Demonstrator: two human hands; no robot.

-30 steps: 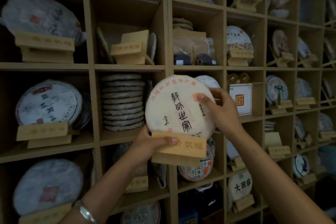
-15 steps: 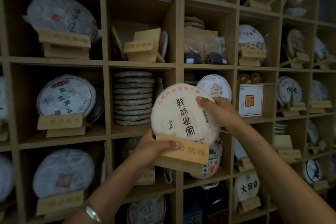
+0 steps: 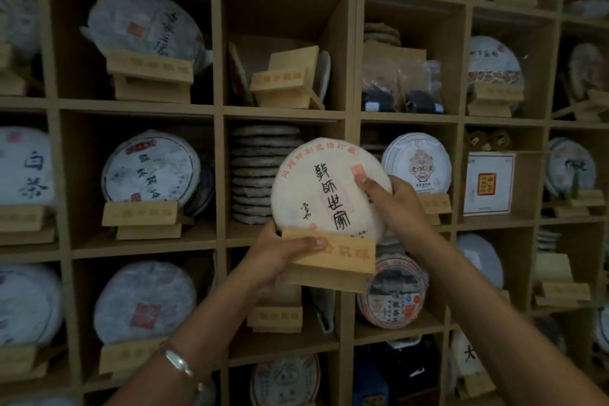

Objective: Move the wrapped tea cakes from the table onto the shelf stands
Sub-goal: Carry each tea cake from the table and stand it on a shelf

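A round, cream-wrapped tea cake (image 3: 324, 188) with black brush characters and a red arc of print stands upright in a wooden stand (image 3: 333, 262), and both are held up in the air in front of the shelf (image 3: 283, 110), not resting on any board. The left hand (image 3: 280, 257) grips the stand from its left end, thumb laid across the front face, fingers curled underneath. The right hand (image 3: 395, 204) pinches the cake's right edge, one fingertip pressed on the wrapper beside a small red seal. A silver bangle (image 3: 179, 361) sits on the left wrist. Just behind the cake, in the middle cubby, lies a stack of bare cakes (image 3: 255, 175). To the right stands another wrapped cake (image 3: 417, 165) on its own stand, then a white box (image 3: 489, 183).
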